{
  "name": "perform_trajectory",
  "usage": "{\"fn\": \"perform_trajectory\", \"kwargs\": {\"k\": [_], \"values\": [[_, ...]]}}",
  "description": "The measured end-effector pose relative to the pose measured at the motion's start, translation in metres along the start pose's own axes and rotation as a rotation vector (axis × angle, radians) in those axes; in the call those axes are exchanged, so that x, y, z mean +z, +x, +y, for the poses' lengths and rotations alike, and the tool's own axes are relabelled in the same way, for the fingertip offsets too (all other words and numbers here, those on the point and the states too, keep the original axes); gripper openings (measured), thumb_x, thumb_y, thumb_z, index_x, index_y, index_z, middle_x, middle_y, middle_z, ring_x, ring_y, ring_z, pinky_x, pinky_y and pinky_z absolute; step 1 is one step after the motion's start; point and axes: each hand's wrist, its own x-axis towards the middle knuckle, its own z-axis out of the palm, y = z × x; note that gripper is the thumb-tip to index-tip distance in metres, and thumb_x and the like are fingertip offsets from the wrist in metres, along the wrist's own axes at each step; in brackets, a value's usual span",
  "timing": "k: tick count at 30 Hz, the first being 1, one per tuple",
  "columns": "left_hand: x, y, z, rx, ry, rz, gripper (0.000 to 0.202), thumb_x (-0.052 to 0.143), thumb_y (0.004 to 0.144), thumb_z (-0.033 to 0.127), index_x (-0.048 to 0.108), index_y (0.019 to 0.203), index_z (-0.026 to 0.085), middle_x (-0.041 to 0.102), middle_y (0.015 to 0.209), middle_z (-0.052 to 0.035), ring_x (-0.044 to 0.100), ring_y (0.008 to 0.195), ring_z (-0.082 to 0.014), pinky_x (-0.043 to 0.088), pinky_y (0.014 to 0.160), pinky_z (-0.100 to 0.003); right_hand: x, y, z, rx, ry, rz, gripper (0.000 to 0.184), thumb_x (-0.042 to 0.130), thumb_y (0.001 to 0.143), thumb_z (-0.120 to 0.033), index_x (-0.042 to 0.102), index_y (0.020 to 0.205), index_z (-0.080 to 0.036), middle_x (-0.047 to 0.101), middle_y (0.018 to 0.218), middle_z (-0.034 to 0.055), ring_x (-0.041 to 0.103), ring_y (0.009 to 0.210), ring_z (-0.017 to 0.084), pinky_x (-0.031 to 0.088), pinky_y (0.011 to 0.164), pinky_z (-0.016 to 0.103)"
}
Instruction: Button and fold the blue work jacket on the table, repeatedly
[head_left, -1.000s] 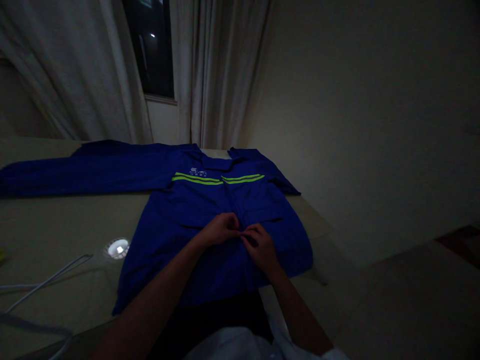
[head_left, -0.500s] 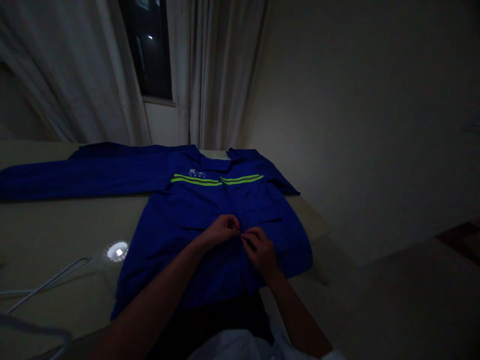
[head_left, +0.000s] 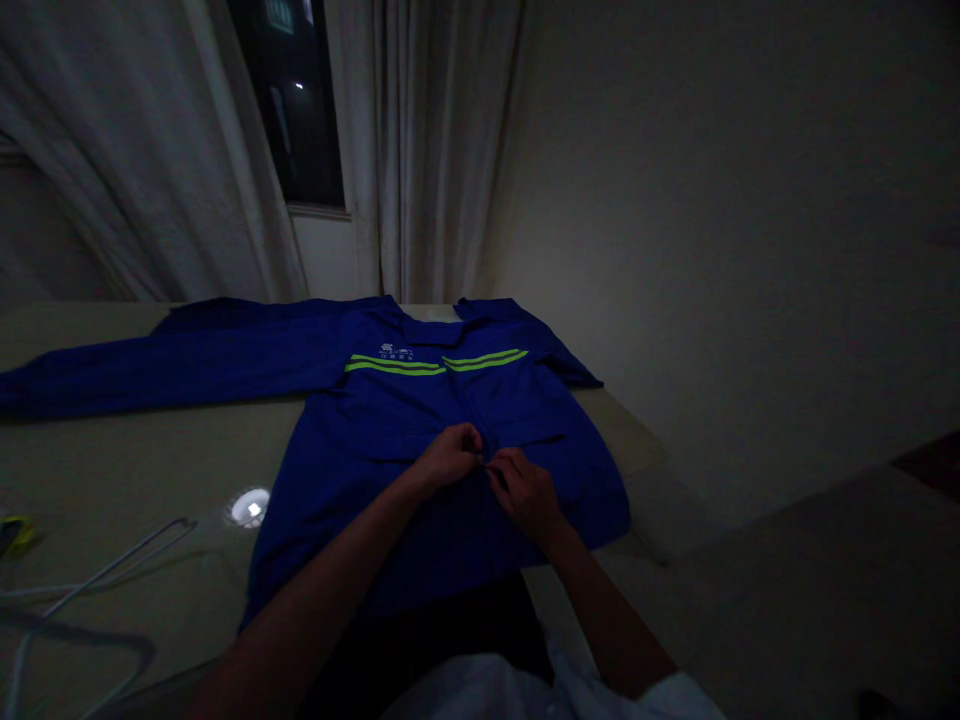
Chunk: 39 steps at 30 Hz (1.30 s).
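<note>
Hands are meeting at the front opening of a blue work jacket (head_left: 390, 400) that is lying spread on a table (head_left: 135, 470).

Left hand (head_left: 448, 458) and right hand (head_left: 525, 492) are pinching the cloth at the jacket's centre line, fingertips nearly touching each other, each one closing on a fold of the fabric; the light is too dim to tell whether a button or zip is sitting between them. The jacket is lying face up, collar pointing toward the curtains (head_left: 420, 150), yellow-green stripes (head_left: 439, 362) running across its chest, one sleeve stretching far out to the left over the table. A small round light (head_left: 250, 507) is glowing just beside the jacket's left hem, and pale cables (head_left: 97, 575) are trailing near the table's left edge.
</note>
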Motion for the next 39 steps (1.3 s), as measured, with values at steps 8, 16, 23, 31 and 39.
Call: {"fn": "perform_trajectory", "kwargs": {"k": [8,16,23,31,39], "values": [[0.009,-0.001,-0.009,0.016,-0.004,0.110,0.015,0.062,0.064,0.011,0.059,0.075,0.019,0.059,0.069,0.0055,0.055,0.067,-0.0119,0.040,0.064,-0.023,0.008,-0.002,0.001,0.092,0.139,0.067,0.009,0.061,0.099,-0.024,0.070,0.100,-0.023,0.066,0.107,0.0086,0.067,0.093,0.020,0.055,0.080,0.031],[0.008,-0.002,-0.025,-0.004,-0.062,0.126,0.019,0.066,0.064,0.016,0.055,0.078,0.020,0.056,0.067,0.0067,0.052,0.063,-0.0104,0.038,0.060,-0.021,0.014,0.007,0.013,0.200,0.354,-0.048,0.008,0.075,0.085,-0.017,0.072,0.092,-0.021,0.065,0.099,0.0021,0.063,0.075,0.013,0.050,0.070,0.026],[0.007,-0.005,-0.024,0.008,-0.137,0.151,0.026,0.074,0.063,0.024,0.051,0.074,0.021,0.053,0.066,0.0075,0.047,0.062,-0.0101,0.036,0.060,-0.021,0.016,0.012,0.023,0.344,0.450,-0.086,0.020,0.084,0.078,-0.019,0.071,0.092,-0.019,0.063,0.098,-0.0003,0.059,0.069,0.010,0.047,0.066,0.024],[0.002,-0.018,-0.007,-0.085,-0.291,0.135,0.037,0.081,0.057,0.031,0.053,0.080,0.021,0.058,0.066,0.0070,0.050,0.060,-0.0097,0.035,0.059,-0.021,0.013,0.005,0.004,0.263,0.323,-0.042,0.024,0.076,0.085,-0.012,0.070,0.106,-0.022,0.059,0.110,0.0008,0.056,0.064,0.007,0.049,0.069,0.026],[-0.001,-0.025,0.005,-0.163,-0.339,0.130,0.042,0.080,0.055,0.029,0.054,0.087,0.021,0.063,0.066,0.0064,0.053,0.058,-0.0096,0.036,0.058,-0.021,0.012,0.003,0.000,0.187,0.223,-0.059,0.024,0.071,0.086,-0.010,0.071,0.105,-0.024,0.060,0.109,0.0023,0.061,0.083,0.013,0.051,0.078,0.026]]}}
